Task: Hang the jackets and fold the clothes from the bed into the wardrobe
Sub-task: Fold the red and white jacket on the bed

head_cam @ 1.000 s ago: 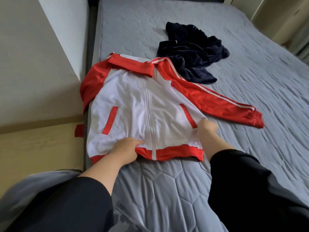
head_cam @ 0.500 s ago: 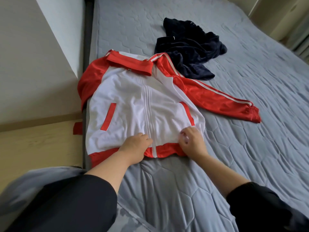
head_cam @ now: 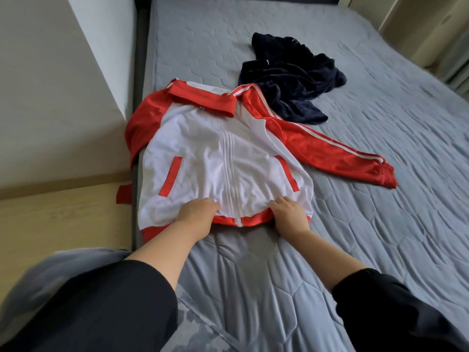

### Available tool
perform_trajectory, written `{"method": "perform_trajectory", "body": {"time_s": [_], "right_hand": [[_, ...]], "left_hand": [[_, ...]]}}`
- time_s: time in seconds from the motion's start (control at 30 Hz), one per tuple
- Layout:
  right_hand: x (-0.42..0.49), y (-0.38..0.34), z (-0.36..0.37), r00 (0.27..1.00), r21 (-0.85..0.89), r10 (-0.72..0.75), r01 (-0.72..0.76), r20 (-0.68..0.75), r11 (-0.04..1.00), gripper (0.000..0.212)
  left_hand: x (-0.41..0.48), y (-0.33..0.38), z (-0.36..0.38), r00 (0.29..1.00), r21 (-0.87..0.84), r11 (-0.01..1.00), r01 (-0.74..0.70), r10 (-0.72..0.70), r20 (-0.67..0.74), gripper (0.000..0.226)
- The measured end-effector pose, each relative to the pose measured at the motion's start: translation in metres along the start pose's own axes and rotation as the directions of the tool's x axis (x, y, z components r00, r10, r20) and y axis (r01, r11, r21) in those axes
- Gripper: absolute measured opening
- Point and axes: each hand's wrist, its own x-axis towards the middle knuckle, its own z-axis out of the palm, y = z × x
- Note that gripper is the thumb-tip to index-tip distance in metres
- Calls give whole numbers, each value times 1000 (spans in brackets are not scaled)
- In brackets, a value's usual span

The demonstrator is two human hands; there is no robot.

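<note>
A white jacket point(head_cam: 203, 153) with red sleeves, collar and hem lies front up and zipped on the grey bed point(head_cam: 380, 237). Its right sleeve stretches out across the mattress. The other sleeve hangs over the bed's left edge, and its red cuff point(head_cam: 124, 194) shows above the floor. My left hand point(head_cam: 196, 212) grips the fabric at the hem just left of the zip. My right hand point(head_cam: 289, 214) grips the hem just right of the zip, and the cloth bunches under its fingers. A crumpled navy garment point(head_cam: 291, 80) lies beyond the jacket's collar.
A white wall panel point(head_cam: 50, 85) stands close along the bed's left side, with a wooden floor point(head_cam: 63, 219) below it. Pale furniture point(head_cam: 431, 34) shows at the far right corner. The grey mattress stretches wide to the right.
My right hand slid left from the jacket's right edge to the hem beside the zip. My left hand shifted slightly right along the hem. The jacket has stayed flat.
</note>
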Motion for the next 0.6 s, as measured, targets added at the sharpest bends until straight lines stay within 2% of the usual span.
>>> {"method": "perform_trajectory", "body": {"time_s": [0.1, 0.17, 0.3, 0.43, 0.5, 0.6], "right_hand": [[8, 6, -8, 997, 27, 74, -74, -13, 997, 10], [10, 9, -10, 991, 68, 135, -133, -16, 989, 17], [10, 9, -5, 946, 62, 162, -186, 279, 981, 17], [10, 19, -21, 896, 177, 75, -168, 437, 970, 17], [8, 28, -31, 837, 257, 0, -168, 547, 952, 17], [0, 33, -38, 763, 265, -23, -195, 646, 944, 34]], "left_hand": [[2, -8, -18, 998, -47, 999, -24, 26, 61, 37], [2, -11, -25, 988, -64, 996, -59, 67, 140, 28], [-3, -7, -23, 950, -101, 990, -97, 123, 288, 14], [-5, -13, -24, 937, -215, 973, -88, 154, 313, 23], [-4, -19, -25, 926, -300, 953, -46, 153, 344, 20], [-4, -18, -22, 892, -378, 926, 6, 166, 420, 9]]}}
